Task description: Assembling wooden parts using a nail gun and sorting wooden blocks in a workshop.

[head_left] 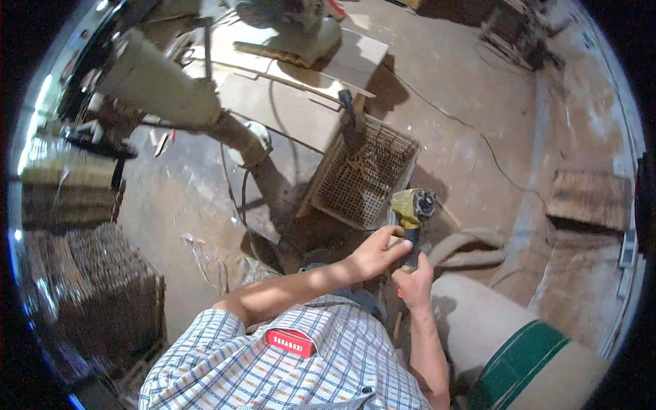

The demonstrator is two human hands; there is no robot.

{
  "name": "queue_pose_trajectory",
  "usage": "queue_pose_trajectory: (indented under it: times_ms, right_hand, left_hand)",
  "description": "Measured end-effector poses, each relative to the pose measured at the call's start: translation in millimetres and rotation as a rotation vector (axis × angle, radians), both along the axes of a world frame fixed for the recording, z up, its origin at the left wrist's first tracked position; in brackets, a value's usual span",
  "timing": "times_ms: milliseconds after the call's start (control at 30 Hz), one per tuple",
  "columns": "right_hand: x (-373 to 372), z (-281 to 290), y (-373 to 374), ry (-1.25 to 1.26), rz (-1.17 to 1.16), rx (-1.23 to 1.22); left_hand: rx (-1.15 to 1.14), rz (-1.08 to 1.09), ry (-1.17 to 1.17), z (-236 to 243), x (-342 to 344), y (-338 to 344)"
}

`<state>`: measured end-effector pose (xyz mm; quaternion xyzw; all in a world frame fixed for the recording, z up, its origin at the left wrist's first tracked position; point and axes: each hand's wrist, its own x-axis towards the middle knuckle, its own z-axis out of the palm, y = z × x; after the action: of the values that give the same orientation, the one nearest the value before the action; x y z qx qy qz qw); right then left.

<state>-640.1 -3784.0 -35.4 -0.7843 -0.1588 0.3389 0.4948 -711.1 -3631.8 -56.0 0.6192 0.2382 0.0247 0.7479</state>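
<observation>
At centre frame we grip the grinder (412, 217): right hand (414, 281) wrapped round its handle, left hand (374, 253) curled loosely against the body. No workpiece touched yet.

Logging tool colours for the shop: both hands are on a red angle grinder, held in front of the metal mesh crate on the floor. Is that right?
Not quite: the grinder is yellow, not red, as the head view shows. The rest holds: the left hand and right hand are both on it, in front of the metal mesh crate on the floor.
</observation>
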Motion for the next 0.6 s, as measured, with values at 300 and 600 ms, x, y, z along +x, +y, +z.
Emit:
queue_pose_trajectory:
  times_ms: [300,600]
  right_hand:
    - [117,37,32,0.011,0.309,-0.174]
    - [209,87,169,-0.9,0.569,-0.391]
  left_hand:
    - [-0.546,0.536,0.117,-24,-92,72]
    - [-0.631,0.677,-0.015,-42,-92,125]
